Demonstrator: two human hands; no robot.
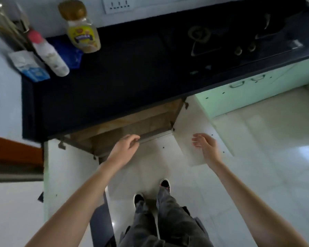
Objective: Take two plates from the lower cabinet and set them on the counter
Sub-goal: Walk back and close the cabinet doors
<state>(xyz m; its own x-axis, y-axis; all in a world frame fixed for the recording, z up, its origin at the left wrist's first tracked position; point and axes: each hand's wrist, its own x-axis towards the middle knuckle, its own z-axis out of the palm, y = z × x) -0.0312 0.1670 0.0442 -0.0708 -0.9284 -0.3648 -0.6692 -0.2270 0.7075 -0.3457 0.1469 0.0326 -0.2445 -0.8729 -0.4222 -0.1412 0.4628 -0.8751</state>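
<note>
The dark counter (125, 75) runs across the upper part of the view. At its left end, near the wall, a jar with a gold lid and yellow label (82, 31) stands. Just left of the jar a white bottle with a pink cap (47, 54) stands, and a blue packet (70, 54) lies between them. Further left of the jar is a white and blue carton (29, 65). Far right of the jar sits a black gas stove (239, 38).
</note>
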